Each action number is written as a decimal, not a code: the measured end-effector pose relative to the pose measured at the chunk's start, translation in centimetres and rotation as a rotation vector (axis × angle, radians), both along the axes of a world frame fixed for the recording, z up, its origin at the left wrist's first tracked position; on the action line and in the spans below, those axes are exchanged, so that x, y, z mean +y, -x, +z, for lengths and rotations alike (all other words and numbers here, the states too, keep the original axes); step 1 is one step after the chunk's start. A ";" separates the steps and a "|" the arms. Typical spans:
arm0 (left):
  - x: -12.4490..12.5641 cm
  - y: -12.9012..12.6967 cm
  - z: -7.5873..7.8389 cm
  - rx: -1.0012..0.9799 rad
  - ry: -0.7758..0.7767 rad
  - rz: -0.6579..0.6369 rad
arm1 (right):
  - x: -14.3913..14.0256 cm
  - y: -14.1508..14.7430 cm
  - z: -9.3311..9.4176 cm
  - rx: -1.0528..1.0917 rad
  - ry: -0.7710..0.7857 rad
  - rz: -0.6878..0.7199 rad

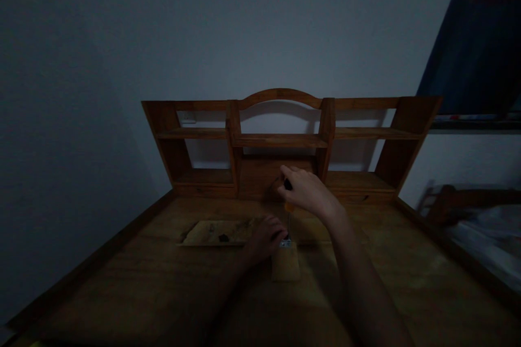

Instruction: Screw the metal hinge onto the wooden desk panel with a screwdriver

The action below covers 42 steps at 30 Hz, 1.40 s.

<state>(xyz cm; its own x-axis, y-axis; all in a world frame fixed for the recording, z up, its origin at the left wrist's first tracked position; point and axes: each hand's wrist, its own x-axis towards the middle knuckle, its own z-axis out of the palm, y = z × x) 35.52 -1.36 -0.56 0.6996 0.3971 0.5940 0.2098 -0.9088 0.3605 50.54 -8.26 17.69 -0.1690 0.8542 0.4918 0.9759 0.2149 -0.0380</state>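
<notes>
My right hand (306, 191) grips the handle of a screwdriver (288, 207) held upright, its orange and black handle partly showing under my fingers. The thin shaft runs down to a small metal piece (285, 243) at the far end of a small wooden block (285, 264) lying on the wooden desk (163, 282). My left hand (264, 237) rests on the desk beside that metal piece, fingers touching it and the block's end. The light is dim, so fine detail is hard to make out.
A flat wooden board (215, 232) with dark marks lies left of my left hand. A wooden shelf unit (280, 141) stands at the desk's back against a pale wall. A bed frame with white bedding (484, 227) is at the right.
</notes>
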 end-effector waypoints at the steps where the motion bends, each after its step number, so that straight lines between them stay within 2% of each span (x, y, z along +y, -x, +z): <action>1: 0.0 0.0 -0.1 -0.005 0.000 -0.002 | -0.1 0.2 0.0 0.000 -0.002 -0.004; 12: -0.2 -0.1 -0.4 -0.037 0.081 -0.007 | -0.1 -0.2 0.3 0.032 0.061 -0.056; 23: -0.6 0.3 0.2 -0.002 0.024 0.034 | -0.2 -0.4 0.5 0.094 0.083 0.016; 34: -0.3 0.4 0.1 -0.028 0.028 0.010 | -0.2 0.3 0.6 0.072 0.064 -0.040; 42: -0.3 0.5 0.3 -0.058 0.044 -0.030 | -0.2 -0.5 0.3 0.096 0.087 0.011</action>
<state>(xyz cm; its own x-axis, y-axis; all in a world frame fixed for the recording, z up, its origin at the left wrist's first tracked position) 35.01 -1.61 -0.21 0.6768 0.4034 0.6158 0.1605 -0.8973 0.4113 51.00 -8.46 18.00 -0.1347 0.8924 0.4306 0.9644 0.2179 -0.1500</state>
